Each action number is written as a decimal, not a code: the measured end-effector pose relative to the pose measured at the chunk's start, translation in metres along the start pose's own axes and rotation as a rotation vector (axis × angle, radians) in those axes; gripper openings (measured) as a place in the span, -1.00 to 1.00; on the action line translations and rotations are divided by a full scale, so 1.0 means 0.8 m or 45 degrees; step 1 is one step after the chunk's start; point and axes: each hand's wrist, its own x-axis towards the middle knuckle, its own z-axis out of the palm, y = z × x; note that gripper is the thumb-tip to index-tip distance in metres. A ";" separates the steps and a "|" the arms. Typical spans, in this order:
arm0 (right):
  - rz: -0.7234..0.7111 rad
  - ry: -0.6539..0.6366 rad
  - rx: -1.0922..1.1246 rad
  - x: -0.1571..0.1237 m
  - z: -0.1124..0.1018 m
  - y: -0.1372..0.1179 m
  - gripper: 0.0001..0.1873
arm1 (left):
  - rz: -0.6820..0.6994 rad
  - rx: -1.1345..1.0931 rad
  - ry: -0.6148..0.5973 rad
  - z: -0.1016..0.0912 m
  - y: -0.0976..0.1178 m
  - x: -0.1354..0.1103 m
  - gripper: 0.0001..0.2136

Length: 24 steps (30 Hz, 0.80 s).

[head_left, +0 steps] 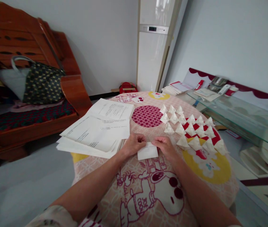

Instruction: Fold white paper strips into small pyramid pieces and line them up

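A small folded sheet of white paper [147, 152] is held between both hands over the near middle of the round table. My left hand [135, 144] pinches its upper left corner, fingers curled. At the upper right corner, my right hand [165, 145] grips it between thumb and fingers. Left of the hands lies a stack of printed paper sheets [96, 126], spread unevenly. To the right stand several folded white paper pyramids [173, 118] in loose rows.
A patterned tablecloth [115, 176] with cartoon figures covers the table. On the right is a glass-topped stand [237, 116] holding papers and small items. A wooden bench [72, 91] with bags stands left. A tall white cabinet-like unit [152, 56] stands behind.
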 end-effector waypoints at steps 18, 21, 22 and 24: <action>0.112 0.086 0.223 0.008 -0.009 0.014 -0.77 | 0.029 0.161 0.194 -0.011 -0.005 -0.010 -0.93; 0.123 0.078 0.249 0.008 -0.008 0.011 -0.78 | 0.022 0.187 0.206 -0.012 -0.007 -0.010 -0.93; 0.129 0.075 0.258 0.007 -0.008 0.010 -0.78 | 0.021 0.192 0.211 -0.013 -0.007 -0.010 -0.93; 0.135 0.078 0.270 0.007 -0.007 0.009 -0.79 | 0.024 0.201 0.219 -0.013 -0.005 -0.010 -0.93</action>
